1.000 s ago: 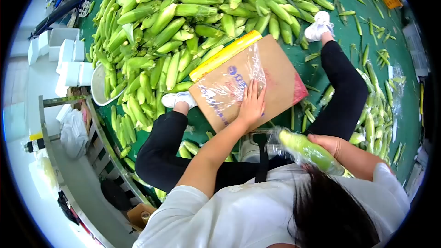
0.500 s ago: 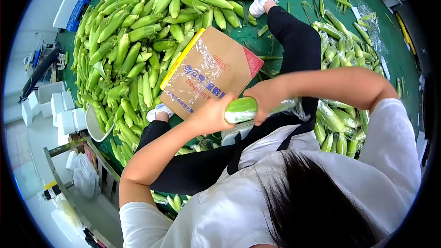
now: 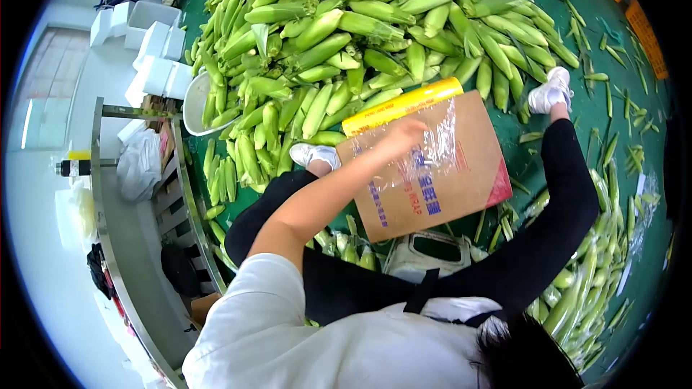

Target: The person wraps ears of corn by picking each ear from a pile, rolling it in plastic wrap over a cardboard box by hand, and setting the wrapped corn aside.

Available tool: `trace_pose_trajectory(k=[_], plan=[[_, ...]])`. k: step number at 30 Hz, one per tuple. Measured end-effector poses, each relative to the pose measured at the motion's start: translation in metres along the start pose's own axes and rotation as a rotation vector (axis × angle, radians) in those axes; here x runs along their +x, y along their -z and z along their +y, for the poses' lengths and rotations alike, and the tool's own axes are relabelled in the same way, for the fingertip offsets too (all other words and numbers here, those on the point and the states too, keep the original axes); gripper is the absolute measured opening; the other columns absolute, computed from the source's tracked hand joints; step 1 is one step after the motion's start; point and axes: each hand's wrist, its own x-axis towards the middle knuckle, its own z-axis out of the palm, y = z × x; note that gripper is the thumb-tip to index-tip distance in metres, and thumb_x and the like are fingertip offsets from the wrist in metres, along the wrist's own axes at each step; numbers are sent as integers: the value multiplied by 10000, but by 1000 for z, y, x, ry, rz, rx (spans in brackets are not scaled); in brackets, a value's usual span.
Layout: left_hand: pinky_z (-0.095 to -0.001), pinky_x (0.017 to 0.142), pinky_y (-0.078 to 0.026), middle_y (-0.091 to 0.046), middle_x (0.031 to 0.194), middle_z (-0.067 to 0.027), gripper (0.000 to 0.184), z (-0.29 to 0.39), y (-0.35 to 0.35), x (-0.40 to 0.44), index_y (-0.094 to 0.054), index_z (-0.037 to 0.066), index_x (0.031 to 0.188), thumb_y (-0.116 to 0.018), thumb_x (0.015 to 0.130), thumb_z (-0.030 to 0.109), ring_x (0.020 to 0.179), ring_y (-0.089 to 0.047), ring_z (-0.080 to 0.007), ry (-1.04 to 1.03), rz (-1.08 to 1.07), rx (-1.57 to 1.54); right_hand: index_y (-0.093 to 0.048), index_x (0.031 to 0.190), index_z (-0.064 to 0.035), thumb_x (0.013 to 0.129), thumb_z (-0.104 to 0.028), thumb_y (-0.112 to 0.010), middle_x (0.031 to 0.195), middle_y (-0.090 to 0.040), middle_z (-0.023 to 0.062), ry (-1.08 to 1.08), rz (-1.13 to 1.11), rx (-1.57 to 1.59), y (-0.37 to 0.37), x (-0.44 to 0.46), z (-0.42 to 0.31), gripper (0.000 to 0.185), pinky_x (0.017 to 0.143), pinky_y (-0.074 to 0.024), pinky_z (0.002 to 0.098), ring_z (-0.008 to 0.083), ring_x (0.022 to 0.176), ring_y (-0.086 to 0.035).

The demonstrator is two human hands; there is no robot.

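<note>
My left hand (image 3: 401, 138) is over a cardboard box (image 3: 468, 187) with printed lettering. Its fingers are drawn together at the edge of crumpled clear cling film (image 3: 441, 137) lying on the box. Whether they pinch the film is too blurred to tell. Along the box's far edge runs a yellow printed strip (image 3: 404, 106). My right hand is out of view. To the right of my leg lie wrapped corn cobs (image 3: 577, 302) in clear film. Just beyond the box rises a big heap of green corn in husks (image 3: 360, 25).
A white appliance (image 3: 427, 253) with a dark panel stands between my legs. At the left are a white basin (image 3: 198, 104), foam boxes (image 3: 160, 65) and a metal-framed rack (image 3: 101, 166). Loose husk leaves litter the green floor (image 3: 533, 158). Orange crates (image 3: 645, 36) sit at the far right.
The view has swung to the right. The wrapped cob is gone from my hands. My left hand has moved onto the box near the film, and my right hand has left view.
</note>
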Motion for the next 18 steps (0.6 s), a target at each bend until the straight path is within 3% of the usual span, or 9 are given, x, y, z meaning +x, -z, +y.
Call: trace_pose_trajectory(k=[1,3,6,8,10,11,15,17,18], plan=[[-334,669,-542,-655,918,-72,350,-20,33,41,-563,139,1336,-513,992,181,779,-631,-166,265,261,-102,-521,1390,-16,814,-104,-780,1167,-676,135,-34,23,-43,4,-7,11,638,850,-541,360,228,986,-662],[-386,737,-568,-661,1055,-124,418,-70,79,110,-463,148,1426,-489,1037,299,938,-664,-229,278,514,-345,-524,1389,-16,835,-87,-755,1171,-672,137,-80,52,-110,9,-11,21,605,858,-535,356,226,993,-657],[-504,990,-510,-579,1321,-239,676,-83,98,193,-372,72,1478,-469,1014,554,1197,-602,-377,444,644,-779,-529,1387,-17,866,-63,-719,1177,-666,139,-123,78,-178,9,-7,25,557,871,-526,350,223,1003,-651],[-501,960,-514,-576,1330,-227,774,-96,111,240,-400,55,1452,-475,974,659,1131,-607,-390,375,518,-1077,-532,1386,-17,887,-46,-694,1181,-662,140,-144,101,-205,15,-6,27,526,879,-521,346,221,1010,-647],[-332,596,-526,-650,952,-113,607,-93,129,269,-518,85,1215,-553,956,634,745,-613,-234,363,575,-1178,-536,1385,-17,908,-30,-670,1186,-658,141,-151,125,-229,23,-5,29,496,887,-515,342,219,1017,-642],[-240,430,-348,-584,752,-11,514,-74,133,267,-534,135,1040,-581,941,637,555,-508,-125,402,655,-1241,-537,1384,-18,918,-21,-657,1188,-656,142,-152,135,-233,22,-4,29,481,891,-512,340,218,1020,-640],[-202,445,-351,-587,791,-41,439,-52,148,208,-476,108,1095,-680,946,467,535,-480,-96,453,262,-1574,-544,1382,-18,960,11,-608,1196,-647,144,153,250,-224,6,57,-2,428,908,-501,333,213,1034,-631],[-170,459,-404,-607,835,-26,404,-1,88,120,-516,55,1086,-767,902,313,565,-507,-84,442,386,-1287,-563,1360,-29,972,-17,-604,1203,-646,129,150,193,73,-35,119,-109,391,920,-496,313,195,1061,-629],[-205,546,-478,-637,895,-31,421,-13,65,86,-524,67,1179,-777,884,228,617,-546,-106,254,216,-1078,-583,1338,-30,973,-57,-614,1223,-644,108,217,16,157,-73,138,-193,367,927,-494,299,184,1097,-625]])
